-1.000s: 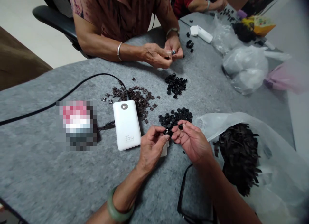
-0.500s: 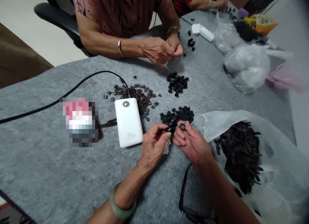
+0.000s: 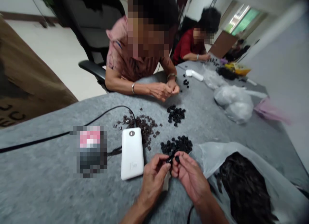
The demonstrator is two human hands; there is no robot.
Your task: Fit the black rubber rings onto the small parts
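Observation:
My left hand (image 3: 154,177) is closed in a pinch on a small dark piece (image 3: 169,160), mostly hidden by the thumb and fingertips. Close beside it, my right hand (image 3: 193,175) grips a small round black part (image 3: 177,159) between thumb and forefinger. Just beyond my fingers lies a pile of similar round black parts (image 3: 181,143). A pale scrap (image 3: 166,182) shows beneath my hands. To their left rests a white power bank (image 3: 132,153) with a cable plugged into its top.
Small dark brown clips (image 3: 147,129) lie behind the power bank. A second heap of black parts (image 3: 176,115) sits further back, near a co-worker's hands (image 3: 164,90). At right, an open plastic bag (image 3: 205,156) holds dark strips (image 3: 246,188). A black cable (image 3: 48,139) crosses the left side.
The view has tilted up, so the table's contents sit lower and the co-workers show more fully. My hands keep their pinches, and the round part in my right hand has turned.

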